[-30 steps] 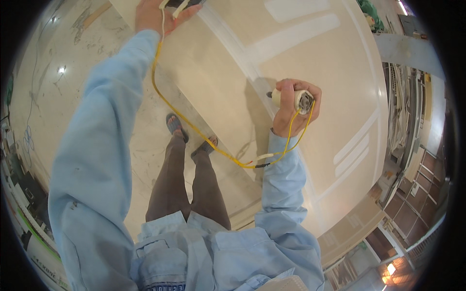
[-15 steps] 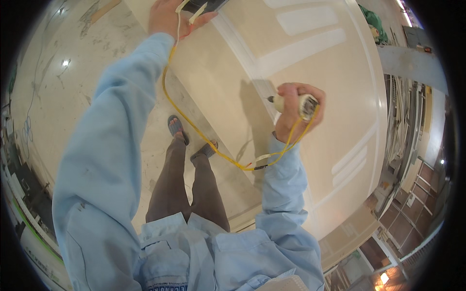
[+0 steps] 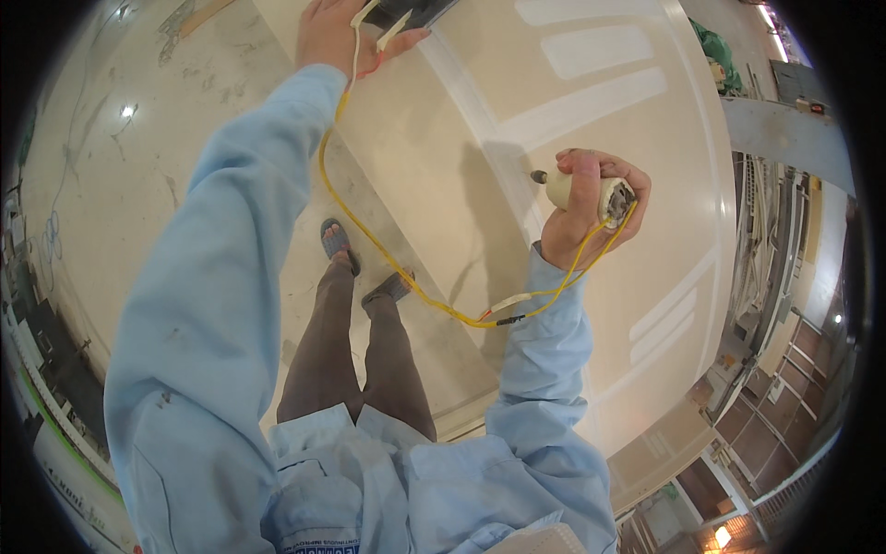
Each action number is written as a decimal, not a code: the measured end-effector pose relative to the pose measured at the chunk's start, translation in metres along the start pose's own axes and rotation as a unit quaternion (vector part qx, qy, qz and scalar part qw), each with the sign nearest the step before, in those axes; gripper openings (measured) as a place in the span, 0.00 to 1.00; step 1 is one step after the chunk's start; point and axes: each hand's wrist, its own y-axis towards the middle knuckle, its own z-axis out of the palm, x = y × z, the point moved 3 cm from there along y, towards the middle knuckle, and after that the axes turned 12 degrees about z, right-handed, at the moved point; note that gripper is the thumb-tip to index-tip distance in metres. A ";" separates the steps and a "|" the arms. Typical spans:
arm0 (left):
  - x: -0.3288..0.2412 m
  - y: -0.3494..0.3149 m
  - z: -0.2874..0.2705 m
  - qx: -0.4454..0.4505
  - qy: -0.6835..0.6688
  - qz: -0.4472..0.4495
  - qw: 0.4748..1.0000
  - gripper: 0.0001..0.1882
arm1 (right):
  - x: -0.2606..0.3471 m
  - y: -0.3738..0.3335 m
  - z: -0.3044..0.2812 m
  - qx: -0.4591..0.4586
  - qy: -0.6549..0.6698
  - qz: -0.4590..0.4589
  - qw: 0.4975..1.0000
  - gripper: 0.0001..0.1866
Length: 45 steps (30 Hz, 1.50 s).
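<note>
My right hand (image 3: pixel 600 208) is wrapped round a small cream-coloured motor drill (image 3: pixel 565 191), its dark chuck (image 3: pixel 539 176) pointing left. The drill's back end is bare. From there yellow wires (image 3: pixel 388 261) run over my right forearm, past a black-taped joint (image 3: pixel 510 320), and up toward my left hand (image 3: pixel 337 37). At the top edge, that hand grips a dark box (image 3: pixel 420 11), partly cut off by the frame. A pale wire (image 3: pixel 356 46) and a short red wire lie against its palm and thumb.
A large pale board (image 3: pixel 646 231) with white filler patches fills the middle right, its long edge beside my sandalled feet (image 3: pixel 388 288). Stacked boards and strips (image 3: pixel 766 249) stand at the far right, near a green sheet (image 3: pixel 715 55). A thin cable (image 3: pixel 53 242) lies on the left floor.
My right hand has moved to the right with the drill, and its chuck shows more plainly. My left hand has shifted slightly right. The yellow wires moved along with both.
</note>
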 end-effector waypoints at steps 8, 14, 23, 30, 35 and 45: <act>-0.002 0.001 0.002 0.024 0.007 -0.004 1.000 0.53 | -0.018 0.005 0.016 0.028 -0.002 0.071 0.997 0.12; -0.004 0.002 0.002 0.027 0.016 0.010 0.999 0.53 | -0.022 0.002 0.021 0.062 -0.024 0.052 0.996 0.12; -0.005 0.001 0.003 0.042 -0.005 -0.007 0.999 0.53 | -0.013 0.011 0.019 0.029 -0.030 0.011 0.999 0.11; -0.004 0.001 0.004 0.044 -0.002 -0.009 0.999 0.53 | -0.010 0.015 0.025 0.015 -0.012 -0.005 1.000 0.10; -0.006 0.003 0.001 0.040 -0.011 -0.010 0.999 0.52 | -0.018 0.024 0.041 0.019 -0.048 -0.017 0.999 0.10; -0.010 0.006 -0.005 0.030 -0.007 -0.005 1.000 0.51 | -0.013 0.019 0.045 0.039 -0.045 -0.007 0.998 0.11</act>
